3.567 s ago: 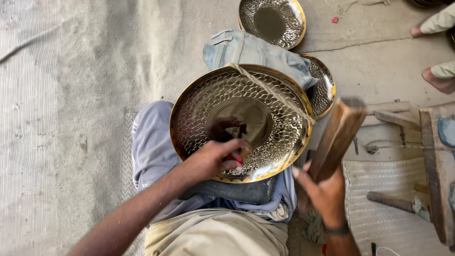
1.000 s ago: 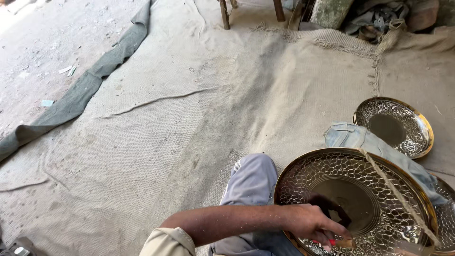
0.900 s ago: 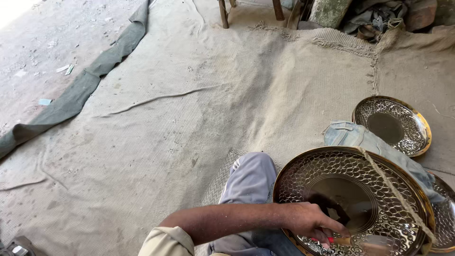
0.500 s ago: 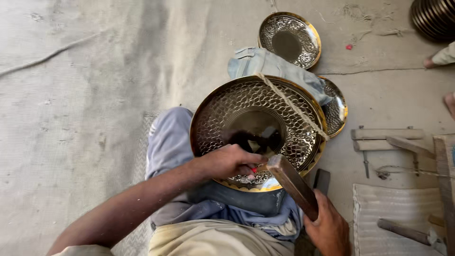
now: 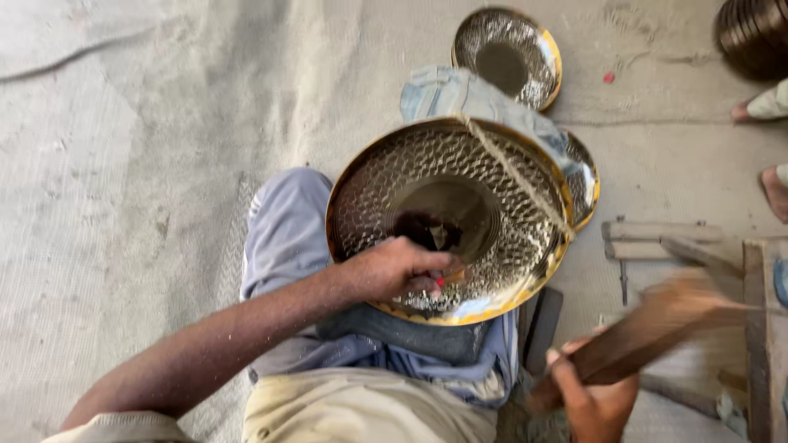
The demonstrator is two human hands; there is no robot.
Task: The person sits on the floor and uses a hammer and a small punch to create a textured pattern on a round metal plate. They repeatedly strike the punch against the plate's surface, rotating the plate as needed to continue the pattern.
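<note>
Two hands are busy over one big hammered brass dish, which lies tilted on the person's lap, its hollow side facing up toward the camera. The left hand rests on the lower rim of the dish, with the fingers curled together around a small tool with a red end; the tool's tip seems to press against the inner wall, but it is too small to tell its kind. This hand seems to keep the tool steady at one spot of the pattern.

The right hand is low at the right, its fingers clamped around a wooden mallet, which is blurred. The mallet stands apart from the dish, out to its right side.

A thin cord runs across the dish from the top rim to the right rim; it probably helps to hold the dish in place against the legs, which are in blue-grey trousers.

Behind the big dish, two smaller brass dishes lie on the cloth-covered floor, one partly hidden under the big dish's rim. At the right is a low wooden frame, and another person's bare foot shows at the edge.
</note>
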